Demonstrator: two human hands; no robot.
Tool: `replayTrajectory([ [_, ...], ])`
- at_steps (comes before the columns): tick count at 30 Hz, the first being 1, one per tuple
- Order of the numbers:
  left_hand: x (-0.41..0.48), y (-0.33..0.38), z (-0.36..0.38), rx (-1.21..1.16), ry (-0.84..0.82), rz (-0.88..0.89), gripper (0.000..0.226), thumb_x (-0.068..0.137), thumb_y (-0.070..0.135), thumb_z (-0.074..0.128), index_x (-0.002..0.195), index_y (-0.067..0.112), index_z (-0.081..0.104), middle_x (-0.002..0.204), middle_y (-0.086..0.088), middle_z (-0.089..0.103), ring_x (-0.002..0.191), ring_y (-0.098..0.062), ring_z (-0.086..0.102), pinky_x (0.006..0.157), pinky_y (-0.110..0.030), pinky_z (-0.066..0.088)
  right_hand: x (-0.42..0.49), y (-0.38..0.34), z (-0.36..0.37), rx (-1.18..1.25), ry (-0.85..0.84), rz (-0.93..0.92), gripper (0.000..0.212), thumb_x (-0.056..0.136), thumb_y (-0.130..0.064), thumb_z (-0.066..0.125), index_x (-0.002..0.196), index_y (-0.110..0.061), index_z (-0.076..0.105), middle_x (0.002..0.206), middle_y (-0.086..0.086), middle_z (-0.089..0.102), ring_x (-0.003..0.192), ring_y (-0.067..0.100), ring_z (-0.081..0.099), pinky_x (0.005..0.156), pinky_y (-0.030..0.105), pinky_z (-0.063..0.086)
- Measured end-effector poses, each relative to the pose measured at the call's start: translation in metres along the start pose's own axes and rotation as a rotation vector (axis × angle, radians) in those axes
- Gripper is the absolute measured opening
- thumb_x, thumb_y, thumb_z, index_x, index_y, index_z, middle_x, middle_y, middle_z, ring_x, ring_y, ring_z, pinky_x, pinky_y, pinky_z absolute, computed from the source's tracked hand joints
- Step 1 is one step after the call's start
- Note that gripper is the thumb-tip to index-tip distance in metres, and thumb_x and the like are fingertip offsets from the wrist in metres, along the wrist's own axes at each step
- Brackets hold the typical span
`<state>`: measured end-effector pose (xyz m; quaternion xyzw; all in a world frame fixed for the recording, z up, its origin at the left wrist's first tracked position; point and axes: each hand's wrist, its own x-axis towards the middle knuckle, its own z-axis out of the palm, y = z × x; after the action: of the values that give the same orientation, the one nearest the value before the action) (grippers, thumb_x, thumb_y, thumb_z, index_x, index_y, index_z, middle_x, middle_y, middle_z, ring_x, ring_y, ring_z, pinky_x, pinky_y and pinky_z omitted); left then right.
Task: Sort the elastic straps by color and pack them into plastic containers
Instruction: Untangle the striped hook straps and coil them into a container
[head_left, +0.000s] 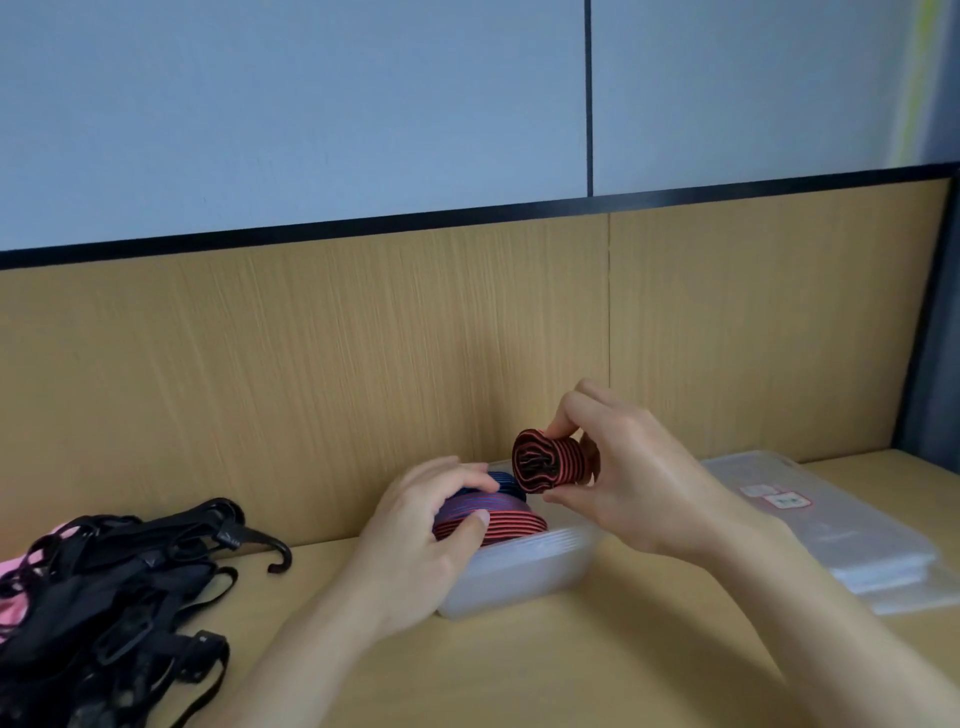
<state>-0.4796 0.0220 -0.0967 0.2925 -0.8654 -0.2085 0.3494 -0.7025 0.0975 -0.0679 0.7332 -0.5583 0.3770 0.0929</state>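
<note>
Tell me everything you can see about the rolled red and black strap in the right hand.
The rolled strap is elastic webbing, red with thin black lines, wound into a tight coil whose folded end faces the camera's left. The right hand pinches it, fingers on top and thumb beneath, holding it on its side in the air above the clear plastic container, near the packed straps gripped by the left hand.

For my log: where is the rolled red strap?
Head view, right of centre: the right hand pinches the rolled red strap above the plastic container.
</note>
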Motion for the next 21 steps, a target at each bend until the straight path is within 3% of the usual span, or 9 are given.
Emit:
replayTrajectory([
  [7,0.0,0.0,-0.001,0.015,-0.009,-0.011,0.024,0.097,0.015,0.064,0.112,0.032,0.07,0.132,0.024,0.058,0.126,0.015,0.04,0.118,-0.037,0.026,0.003,-0.004,0.001,-0.096,-0.126,0.051,0.043,0.073,-0.028,0.089,0.095,-0.032,0.052,0.098,-0.016,0.04,0.077,0.01,0.052,0.067,0.038,0.05],
  [13,0.0,0.002,0.0,-0.03,-0.02,-0.067,0.021,0.096,0.012,0.062,0.105,0.028,0.072,0.134,0.022,0.057,0.133,-0.001,0.044,0.118,-0.037,0.027,0.022,-0.006,-0.001,-0.078,-0.391,0.138,0.04,0.07,-0.024,0.086,0.09,-0.031,0.051,0.097,-0.012,0.045,0.079,0.004,0.05,0.067,0.026,0.044],
  [19,0.001,0.0,-0.001,-0.015,-0.044,-0.076,0.019,0.096,0.015,0.061,0.104,0.029,0.071,0.135,0.022,0.056,0.132,-0.001,0.042,0.117,-0.034,0.026,0.043,-0.019,-0.007,-0.173,-0.644,0.161,0.04,0.071,-0.022,0.086,0.093,-0.023,0.053,0.101,-0.004,0.055,0.086,0.017,0.056,0.075,0.038,0.052],
  [21,0.001,-0.001,0.0,-0.02,-0.046,-0.074,0.018,0.096,0.016,0.062,0.103,0.03,0.071,0.135,0.022,0.056,0.131,0.0,0.042,0.117,-0.034,0.027,0.047,-0.019,-0.015,-0.136,-0.72,0.214,0.035,0.075,-0.023,0.084,0.092,-0.029,0.054,0.101,-0.01,0.059,0.08,0.006,0.057,0.064,0.025,0.048],
])
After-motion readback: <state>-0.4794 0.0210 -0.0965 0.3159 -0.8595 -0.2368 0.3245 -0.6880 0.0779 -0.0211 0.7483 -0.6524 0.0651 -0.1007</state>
